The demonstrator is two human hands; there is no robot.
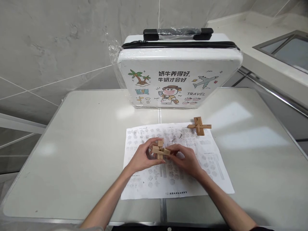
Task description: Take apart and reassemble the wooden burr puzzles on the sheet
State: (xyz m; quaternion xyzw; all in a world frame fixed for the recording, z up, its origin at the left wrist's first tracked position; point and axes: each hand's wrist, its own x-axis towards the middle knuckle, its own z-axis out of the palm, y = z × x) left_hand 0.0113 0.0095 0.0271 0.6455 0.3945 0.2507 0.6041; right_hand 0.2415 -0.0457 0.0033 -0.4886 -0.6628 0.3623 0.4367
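Both hands meet over a printed sheet (137, 189) covered in small diagrams. Between them is a wooden interlocking puzzle (160, 150) made of several pale, notched blocks. My left hand (141, 155) is closed around its left side, thumb below and fingers above. From the right, my right hand (185, 158) pinches a block at the puzzle's right end. Parts of the fingertips are hidden by the blocks. Beyond the right hand, a second, darker wooden puzzle (199, 126) shaped like a cross rests at the sheet's upper right edge.
A white folding table (79, 138) with a centre seam carries everything. At its back stands a white suitcase (180, 64) in clear plastic, with cartoon prints and a black handle. A grey wall (72, 38) rises behind; a pale counter (240, 29) is at the right.
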